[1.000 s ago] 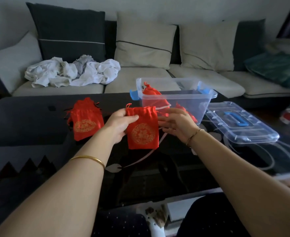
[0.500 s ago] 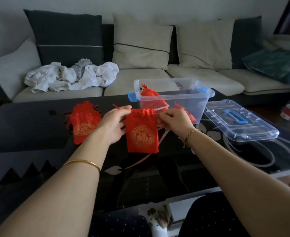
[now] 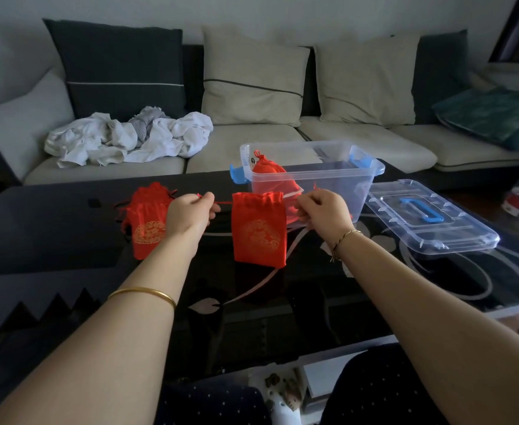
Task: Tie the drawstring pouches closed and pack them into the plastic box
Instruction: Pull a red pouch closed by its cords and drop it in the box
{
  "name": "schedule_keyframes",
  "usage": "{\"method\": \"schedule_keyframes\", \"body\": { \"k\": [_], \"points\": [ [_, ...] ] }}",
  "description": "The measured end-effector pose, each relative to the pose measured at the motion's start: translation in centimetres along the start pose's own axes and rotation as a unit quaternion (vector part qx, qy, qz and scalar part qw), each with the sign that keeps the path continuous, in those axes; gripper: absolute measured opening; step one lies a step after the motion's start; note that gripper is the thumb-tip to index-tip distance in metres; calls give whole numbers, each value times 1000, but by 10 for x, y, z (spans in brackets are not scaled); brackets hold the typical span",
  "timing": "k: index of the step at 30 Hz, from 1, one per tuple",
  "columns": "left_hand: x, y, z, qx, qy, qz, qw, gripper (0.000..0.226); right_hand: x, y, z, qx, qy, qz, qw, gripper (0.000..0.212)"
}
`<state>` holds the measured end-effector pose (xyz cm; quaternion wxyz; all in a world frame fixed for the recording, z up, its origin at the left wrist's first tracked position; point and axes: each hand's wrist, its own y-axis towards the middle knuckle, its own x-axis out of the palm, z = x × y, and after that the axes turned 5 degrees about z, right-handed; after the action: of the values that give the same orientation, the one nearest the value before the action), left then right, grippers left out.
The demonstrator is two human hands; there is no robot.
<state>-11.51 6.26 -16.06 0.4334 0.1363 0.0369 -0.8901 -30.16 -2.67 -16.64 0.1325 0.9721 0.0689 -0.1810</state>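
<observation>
The left hand (image 3: pixel 190 210) pinches the thin red drawstring (image 3: pixel 222 203), stretched tight at the left of the red pouch (image 3: pixel 258 231). The right hand (image 3: pixel 322 210), fingers curled, pinches it at the right edge, mostly hidden. The pouch is shiny satin, rectangular, its mouth gathered, with 1 round gold emblem too fine to read. It hangs between both raised hands over the black glass table (image 3: pixel 68 228), just near the clear plastic box (image 3: pixel 337 179), which holds 1 tied pouch (image 3: pixel 267 170). A second pouch (image 3: pixel 146 222) lies left. The clear lid (image 3: pixel 429 228), with a blue handle, lies right.
</observation>
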Motion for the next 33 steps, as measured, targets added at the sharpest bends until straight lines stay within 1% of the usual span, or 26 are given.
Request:
{"method": "schedule_keyframes", "body": {
  "k": [2,3,5,7,9,10,12,14,17,19,21,25,27,28,30,31,33],
  "points": [
    [-3,3,-2,8,26,36,999,39,-4,4,1,42,31,23,998,25],
    [-5,5,-1,-9,21,60,998,41,-7,7,3,82,68,43,993,25],
    [-6,10,4,-65,-24,92,993,42,-14,11,5,172,143,76,972,29],
    [-1,8,12,-102,-66,94,988,43,-17,13,7,234,184,92,950,31],
    [4,2,21,-114,-135,79,981,44,-14,14,6,266,214,102,935,31],
    [5,-1,25,-110,-186,54,975,44,-13,14,4,268,226,105,931,32],
    [5,-8,32,-88,-287,-27,953,44,-11,13,-2,244,238,104,934,32],
    [5,-11,37,-72,-329,-107,935,42,-12,9,-11,198,241,100,945,31],
    [9,-18,46,-40,-308,-177,934,36,-9,5,-31,101,219,79,967,30],
    [13,-24,52,-4,-275,-213,938,25,-5,3,-44,24,185,58,981,31],
    [15,-27,54,46,-212,-237,947,14,-1,-1,-54,-32,144,39,988,30],
    [18,-30,55,130,-91,-251,955,9,3,-8,-65,-103,114,12,988,26],
    [20,-28,54,141,-68,-237,959,11,5,-9,-66,-101,126,-6,987,26],
    [21,-27,53,135,-72,-229,961,12,5,-8,-66,-80,153,-14,985,28],
    [21,-25,51,111,-103,-228,962,12,4,-8,-64,-1,239,-37,970,33],
    [21,-25,51,98,-120,-231,961,13,3,-8,-63,38,265,-54,962,33],
    [21,-26,51,75,-141,-237,958,13,2,-10,-59,82,237,-91,964,21]
  ]
}}
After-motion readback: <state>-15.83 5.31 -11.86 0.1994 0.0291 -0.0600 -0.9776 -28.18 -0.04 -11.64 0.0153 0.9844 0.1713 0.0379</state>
